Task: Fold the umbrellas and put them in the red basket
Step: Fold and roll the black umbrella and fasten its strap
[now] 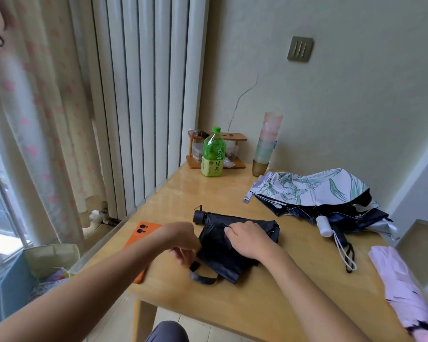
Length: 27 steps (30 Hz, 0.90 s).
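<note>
An orange phone lies under the left wrist. A green tea bottle and stacked cups stand well beyond both hands. A floral umbrella sprawls past the right hand, and a lilac umbrella to its right is cut off by the frame. The black umbrella lies on the table between the hands, its handle pointing away and leftward and its canopy running toward the person. The right hand pinches a fold on top. The left hand curls at the cloth's edge, but blur hides its grip.

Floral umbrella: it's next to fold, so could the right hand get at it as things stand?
Probably yes. The floral umbrella lies on the right of the table, with only bare wood between it and the right hand. That hand must first let go of the black umbrella.
</note>
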Each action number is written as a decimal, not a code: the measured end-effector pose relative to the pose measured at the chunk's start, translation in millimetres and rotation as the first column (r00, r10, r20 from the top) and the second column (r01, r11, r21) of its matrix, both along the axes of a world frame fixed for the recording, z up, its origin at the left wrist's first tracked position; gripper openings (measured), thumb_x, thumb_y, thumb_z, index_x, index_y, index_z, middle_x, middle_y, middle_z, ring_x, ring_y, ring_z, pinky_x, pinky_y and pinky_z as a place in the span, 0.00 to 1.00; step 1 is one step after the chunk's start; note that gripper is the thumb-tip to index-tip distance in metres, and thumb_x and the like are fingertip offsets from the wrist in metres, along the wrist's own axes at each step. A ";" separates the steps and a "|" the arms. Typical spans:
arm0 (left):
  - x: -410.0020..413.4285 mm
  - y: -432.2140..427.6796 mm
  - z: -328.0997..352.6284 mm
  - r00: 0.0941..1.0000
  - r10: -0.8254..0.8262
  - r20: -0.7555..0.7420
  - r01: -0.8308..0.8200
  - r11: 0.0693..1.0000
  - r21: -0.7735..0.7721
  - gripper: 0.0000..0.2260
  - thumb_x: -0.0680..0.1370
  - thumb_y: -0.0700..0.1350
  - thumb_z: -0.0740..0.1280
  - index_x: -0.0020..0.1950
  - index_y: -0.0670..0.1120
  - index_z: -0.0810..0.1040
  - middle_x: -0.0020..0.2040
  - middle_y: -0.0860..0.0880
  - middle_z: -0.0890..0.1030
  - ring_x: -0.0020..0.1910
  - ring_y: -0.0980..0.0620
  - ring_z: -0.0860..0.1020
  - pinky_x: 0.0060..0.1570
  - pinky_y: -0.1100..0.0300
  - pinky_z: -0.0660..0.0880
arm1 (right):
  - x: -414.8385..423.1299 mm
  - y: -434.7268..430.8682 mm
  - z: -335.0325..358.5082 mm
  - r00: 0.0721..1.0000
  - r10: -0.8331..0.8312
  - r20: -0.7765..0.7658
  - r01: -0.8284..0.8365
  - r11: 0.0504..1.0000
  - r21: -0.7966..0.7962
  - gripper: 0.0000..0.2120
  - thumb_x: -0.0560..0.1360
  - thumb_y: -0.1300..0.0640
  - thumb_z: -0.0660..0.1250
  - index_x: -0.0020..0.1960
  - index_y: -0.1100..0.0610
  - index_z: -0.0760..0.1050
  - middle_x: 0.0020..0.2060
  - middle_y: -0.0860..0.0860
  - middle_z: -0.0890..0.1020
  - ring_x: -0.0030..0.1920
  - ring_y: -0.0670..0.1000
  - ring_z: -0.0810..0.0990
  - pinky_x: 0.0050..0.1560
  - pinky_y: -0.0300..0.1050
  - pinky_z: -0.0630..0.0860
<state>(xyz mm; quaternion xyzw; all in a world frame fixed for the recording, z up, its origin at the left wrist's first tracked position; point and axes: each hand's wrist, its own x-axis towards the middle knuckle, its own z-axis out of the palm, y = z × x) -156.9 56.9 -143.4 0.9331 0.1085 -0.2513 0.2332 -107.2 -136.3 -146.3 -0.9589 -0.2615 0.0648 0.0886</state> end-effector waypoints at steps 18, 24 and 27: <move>-0.2 -45.5 -13.3 0.842 -0.172 0.512 0.122 0.984 0.130 0.14 0.77 0.36 0.62 0.52 0.46 0.86 0.49 0.47 0.85 0.48 0.48 0.82 0.46 0.53 0.82 | -12.4 -24.2 17.3 0.972 0.070 -0.224 -0.062 0.997 0.044 0.27 0.78 0.30 0.55 0.47 0.55 0.73 0.42 0.53 0.81 0.47 0.55 0.80 0.42 0.49 0.70; -0.1 -42.8 -11.8 0.794 -0.080 0.602 0.081 0.996 0.026 0.13 0.77 0.38 0.61 0.50 0.46 0.85 0.48 0.48 0.85 0.44 0.49 0.80 0.38 0.58 0.77 | 9.9 -34.4 4.6 0.920 -0.105 -0.379 0.221 0.935 0.277 0.25 0.84 0.39 0.51 0.56 0.57 0.76 0.49 0.50 0.77 0.54 0.53 0.77 0.53 0.50 0.67; 1.2 -43.5 -25.2 0.830 -0.048 0.555 0.072 0.997 -0.020 0.10 0.75 0.44 0.63 0.37 0.42 0.81 0.34 0.43 0.81 0.31 0.48 0.74 0.31 0.55 0.71 | 21.4 -38.8 -6.9 0.928 -0.127 -0.350 0.253 0.905 0.343 0.20 0.84 0.40 0.53 0.41 0.54 0.63 0.36 0.47 0.67 0.38 0.51 0.70 0.43 0.50 0.62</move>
